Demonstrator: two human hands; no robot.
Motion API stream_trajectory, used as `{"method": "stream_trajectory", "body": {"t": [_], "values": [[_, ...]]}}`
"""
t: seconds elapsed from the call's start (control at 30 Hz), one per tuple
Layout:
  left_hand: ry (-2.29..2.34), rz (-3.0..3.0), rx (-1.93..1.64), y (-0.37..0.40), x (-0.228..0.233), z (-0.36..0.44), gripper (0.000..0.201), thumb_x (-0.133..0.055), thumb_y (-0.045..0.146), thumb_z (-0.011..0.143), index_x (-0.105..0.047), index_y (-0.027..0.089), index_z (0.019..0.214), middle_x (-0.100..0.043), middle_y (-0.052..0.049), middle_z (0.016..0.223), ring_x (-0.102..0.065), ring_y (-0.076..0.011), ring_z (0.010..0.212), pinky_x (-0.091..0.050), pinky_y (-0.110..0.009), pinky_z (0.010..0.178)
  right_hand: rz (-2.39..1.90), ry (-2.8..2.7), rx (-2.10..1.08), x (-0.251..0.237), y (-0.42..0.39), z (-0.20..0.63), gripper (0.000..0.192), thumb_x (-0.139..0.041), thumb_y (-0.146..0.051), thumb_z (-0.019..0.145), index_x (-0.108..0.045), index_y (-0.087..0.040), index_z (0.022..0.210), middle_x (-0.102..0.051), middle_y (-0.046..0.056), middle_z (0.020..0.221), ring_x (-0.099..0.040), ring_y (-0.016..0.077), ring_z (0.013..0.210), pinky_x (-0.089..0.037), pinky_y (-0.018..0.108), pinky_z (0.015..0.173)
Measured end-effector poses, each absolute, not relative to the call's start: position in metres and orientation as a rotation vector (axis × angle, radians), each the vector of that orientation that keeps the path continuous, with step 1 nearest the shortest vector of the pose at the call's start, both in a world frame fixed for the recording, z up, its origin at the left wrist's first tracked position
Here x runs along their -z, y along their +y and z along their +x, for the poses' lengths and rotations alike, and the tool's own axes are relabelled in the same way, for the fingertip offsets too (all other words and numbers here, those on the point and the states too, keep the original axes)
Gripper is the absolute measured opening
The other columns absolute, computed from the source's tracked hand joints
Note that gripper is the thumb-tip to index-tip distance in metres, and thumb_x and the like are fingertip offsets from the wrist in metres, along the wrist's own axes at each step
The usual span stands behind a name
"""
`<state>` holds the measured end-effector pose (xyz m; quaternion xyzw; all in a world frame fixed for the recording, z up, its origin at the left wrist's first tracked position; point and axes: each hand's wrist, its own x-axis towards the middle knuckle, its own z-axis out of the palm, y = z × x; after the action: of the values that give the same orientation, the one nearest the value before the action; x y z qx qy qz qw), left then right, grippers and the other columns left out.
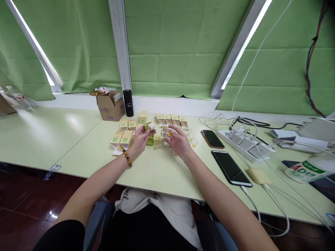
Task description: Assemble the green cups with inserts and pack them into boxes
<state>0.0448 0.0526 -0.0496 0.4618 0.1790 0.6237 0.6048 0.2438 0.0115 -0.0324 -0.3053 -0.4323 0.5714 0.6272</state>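
Observation:
My left hand is closed around a small green case with a white rounded piece in it, lifted above the table. My right hand has its fingers curled around a small clear plastic cup with a bit of yellow showing. Beneath and between the hands sit a green tray and several small yellow square pieces. More clear plastic cups with yellow inside stand just beyond my right hand, partly hidden by it.
Several open cream boxes with green squares stand left and behind. A cardboard box and black bottle are near the wall. To the right lie two phones, a power strip, cables and a white bottle.

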Motion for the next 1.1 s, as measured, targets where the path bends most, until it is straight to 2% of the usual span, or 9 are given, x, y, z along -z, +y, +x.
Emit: {"method": "stream_trajectory", "body": {"t": [0.1,0.27,0.43,0.53,0.67,0.8,0.93,1.1], "values": [[0.427,1.095,-1.451,0.052,0.050,0.044,0.048,-0.095,0.033,0.075,-0.070,0.016,0.112,-0.073,-0.009,0.123,-0.073,-0.0231,0.112,-0.050,-0.047,0.118,-0.705,-1.039,-1.244,0.039,0.009,0.239,0.061,-0.092,-0.052,0.068,-0.063,-0.030,0.116,-0.080,0.006,0.116,-0.075,0.0233,0.099,-0.061,0.038,0.082],[0.439,1.084,-1.490,0.053,0.051,0.044,0.060,-0.097,0.031,0.072,-0.069,0.018,0.124,-0.073,-0.009,0.124,-0.071,-0.0248,0.120,-0.049,-0.047,0.120,-0.722,-1.227,-0.893,0.046,0.011,0.231,0.065,-0.095,-0.048,0.067,-0.060,-0.029,0.120,-0.076,0.009,0.120,-0.071,0.0276,0.119,-0.059,0.044,0.100],[0.467,1.128,-1.529,0.056,0.053,0.043,0.071,-0.095,0.032,0.074,-0.062,0.021,0.137,-0.070,-0.009,0.127,-0.070,-0.0243,0.123,-0.049,-0.045,0.120,-0.811,-1.690,-0.265,0.057,0.005,0.230,0.047,-0.079,-0.042,0.089,-0.062,-0.028,0.131,-0.068,0.015,0.135,-0.063,0.0339,0.130,-0.052,0.058,0.113],[0.477,1.136,-1.527,0.055,0.053,0.042,0.076,-0.096,0.034,0.073,-0.060,0.021,0.139,-0.070,-0.009,0.129,-0.071,-0.0245,0.121,-0.049,-0.044,0.119,-0.774,-1.832,-0.124,0.061,0.001,0.229,0.044,-0.071,-0.037,0.096,-0.059,-0.030,0.138,-0.068,0.015,0.138,-0.060,0.0362,0.136,-0.050,0.063,0.116],[0.503,1.189,-1.538,0.055,0.053,0.042,0.077,-0.095,0.036,0.074,-0.059,0.022,0.140,-0.070,-0.009,0.128,-0.070,-0.0244,0.121,-0.050,-0.043,0.116,-0.802,-1.742,-0.188,0.062,-0.001,0.224,0.049,-0.076,-0.042,0.093,-0.057,-0.030,0.137,-0.068,0.015,0.137,-0.065,0.0356,0.127,-0.054,0.061,0.110],[0.508,1.242,-1.566,0.057,0.055,0.043,0.078,-0.095,0.037,0.073,-0.059,0.022,0.141,-0.070,-0.010,0.129,-0.068,-0.0237,0.121,-0.053,-0.041,0.111,-0.770,-1.473,-0.530,0.055,0.000,0.218,0.049,-0.083,-0.049,0.086,-0.058,-0.030,0.124,-0.069,0.010,0.130,-0.070,0.0266,0.111,-0.060,0.048,0.101],[0.516,1.326,-1.577,0.054,0.053,0.043,0.074,-0.094,0.038,0.075,-0.062,0.022,0.139,-0.068,-0.012,0.135,-0.066,-0.0251,0.124,-0.052,-0.039,0.108,-0.779,-1.224,-0.918,0.052,0.005,0.219,0.049,-0.082,-0.062,0.083,-0.060,-0.028,0.110,-0.074,0.007,0.118,-0.073,0.0197,0.090,-0.062,0.036,0.081],[0.525,1.419,-1.534,0.046,0.049,0.043,0.066,-0.093,0.039,0.077,-0.066,0.021,0.135,-0.070,-0.013,0.132,-0.066,-0.0252,0.123,-0.051,-0.039,0.111,-0.762,-1.020,-1.143,0.055,0.013,0.223,0.057,-0.088,-0.068,0.071,-0.063,-0.026,0.100,-0.075,0.001,0.098,-0.072,0.0173,0.072,-0.057,0.029,0.060]]}}
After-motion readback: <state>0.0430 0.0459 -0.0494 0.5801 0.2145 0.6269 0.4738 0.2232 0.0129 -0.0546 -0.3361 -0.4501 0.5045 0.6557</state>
